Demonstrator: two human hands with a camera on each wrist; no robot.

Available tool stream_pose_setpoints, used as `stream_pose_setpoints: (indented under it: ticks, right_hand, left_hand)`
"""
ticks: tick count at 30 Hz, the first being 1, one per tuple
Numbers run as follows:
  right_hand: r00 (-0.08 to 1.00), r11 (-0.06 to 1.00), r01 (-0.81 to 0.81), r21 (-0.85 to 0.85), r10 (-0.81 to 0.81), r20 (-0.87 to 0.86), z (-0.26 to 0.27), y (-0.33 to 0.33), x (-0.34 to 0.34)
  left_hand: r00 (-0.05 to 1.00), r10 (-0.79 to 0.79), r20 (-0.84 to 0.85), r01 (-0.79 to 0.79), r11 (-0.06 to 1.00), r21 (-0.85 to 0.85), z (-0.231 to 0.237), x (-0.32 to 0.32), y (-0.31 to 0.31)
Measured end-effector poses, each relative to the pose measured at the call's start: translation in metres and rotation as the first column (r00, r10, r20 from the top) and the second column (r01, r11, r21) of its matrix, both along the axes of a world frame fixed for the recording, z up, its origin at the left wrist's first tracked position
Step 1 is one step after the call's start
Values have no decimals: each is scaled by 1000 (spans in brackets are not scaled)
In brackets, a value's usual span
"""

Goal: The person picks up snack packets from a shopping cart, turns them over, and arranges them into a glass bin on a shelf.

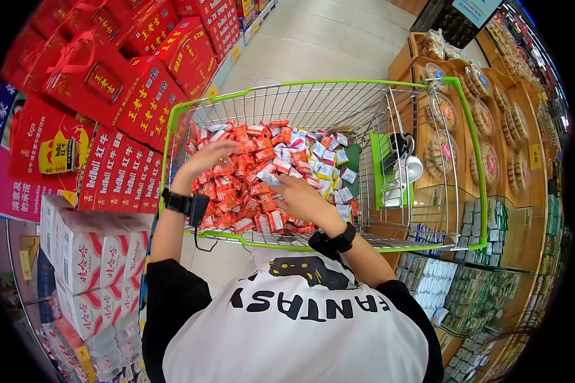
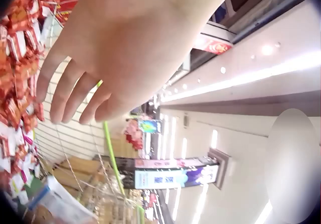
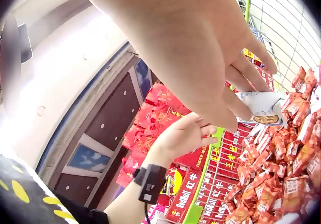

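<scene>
Many small orange-red packets [image 1: 236, 185] lie piled in a shopping cart [image 1: 338, 83], with white and yellow packets [image 1: 326, 166] on the pile's right side. My left hand [image 1: 211, 158] hovers over the left part of the pile, its fingers loosely extended and holding nothing; the left wrist view shows this hand [image 2: 120, 48] from the palm side. Over the middle of the pile, my right hand [image 1: 303, 199] pinches a white packet [image 1: 269, 176]. In the right wrist view that packet [image 3: 261, 107], with a brown swirl on it, sits between the thumb and fingers of the hand [image 3: 200, 48].
Red drink boxes [image 1: 118, 169] and white-and-pink cartons [image 1: 86, 255] are stacked left of the cart. A wooden shelf [image 1: 521, 185] with round tubs of cookies [image 1: 441, 153] stands on the right. A small white fan [image 1: 410, 170] is at the cart's green child seat [image 1: 380, 169].
</scene>
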State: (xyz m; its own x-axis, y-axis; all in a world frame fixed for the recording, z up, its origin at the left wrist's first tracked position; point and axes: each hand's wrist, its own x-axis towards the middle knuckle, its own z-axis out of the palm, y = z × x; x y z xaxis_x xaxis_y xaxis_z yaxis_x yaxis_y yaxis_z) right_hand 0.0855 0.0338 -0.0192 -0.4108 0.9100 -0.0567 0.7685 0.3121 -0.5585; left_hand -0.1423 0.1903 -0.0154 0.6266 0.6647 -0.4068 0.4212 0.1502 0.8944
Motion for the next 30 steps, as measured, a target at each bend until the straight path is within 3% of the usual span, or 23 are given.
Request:
stream_pose_setpoints:
  ticks: [1, 3, 4, 6, 7, 9, 10, 15, 17, 20, 21, 23, 25, 27, 29, 30]
  right_hand:
    - [1000, 1000, 5, 1, -5, 2, 1, 0, 1]
    - [999, 999, 36, -41, -35, 11, 3, -1, 2]
    - [999, 998, 45, -39, -45, 15, -1, -2, 4]
    - [998, 971, 62, 230, -54, -42, -16, -5, 6]
    - [997, 971, 73, 230, -66, -38, -15, -6, 8]
    - [997, 979, 70, 190, -71, 0, -13, -8, 12]
    - [997, 987, 80, 136, -82, 6, -8, -8, 14]
    - [990, 979, 141, 149, -143, 3, -12, -14, 21]
    - [986, 976, 165, 142, -167, 2, -13, -17, 24]
    - [979, 966, 199, 166, -205, 19, -14, -21, 28]
    - [974, 970, 220, 103, -223, 25, -10, -23, 28]
    - [966, 967, 254, 40, -255, 32, -10, -25, 30]
    - [966, 952, 257, 166, -259, -9, -18, -28, 32]
    - [962, 946, 272, 179, -273, -15, -24, -30, 32]
    - [959, 940, 282, 194, -283, -22, -27, -31, 31]
    - [959, 937, 278, 211, -282, -11, -28, -31, 30]
  left_hand:
    - [1000, -5, 2, 5, 1000, 1, -17, -4, 13]
    - [928, 269, -258, -238, 960, 147, -59, -13, 37]
    - [931, 261, -254, -229, 962, 149, -81, -19, 48]
    - [876, 429, -219, -406, 903, 143, -117, -27, 67]
    - [882, 419, -216, -396, 907, 141, -123, -26, 71]
    - [816, 541, -202, -536, 840, 83, -136, -26, 79]
    - [807, 583, -100, -582, 812, 37, -152, -29, 87]
    - [866, 496, -59, -496, 868, 15, -181, -33, 111]
    - [802, 592, -73, -593, 805, 11, -177, -25, 112]
    - [815, 564, -132, -567, 823, 12, -190, -25, 121]
    - [811, 559, -171, -567, 824, 4, -190, -23, 121]
    - [801, 591, -94, -592, 806, 14, -192, -18, 120]
    - [823, 547, -156, -556, 831, -20, -208, -24, 135]
    - [845, 523, -112, -532, 843, -79, -217, -23, 143]
    - [814, 552, -181, -556, 831, 36, -200, -16, 137]
    - [759, 641, -109, -632, 767, 111, -203, -11, 133]
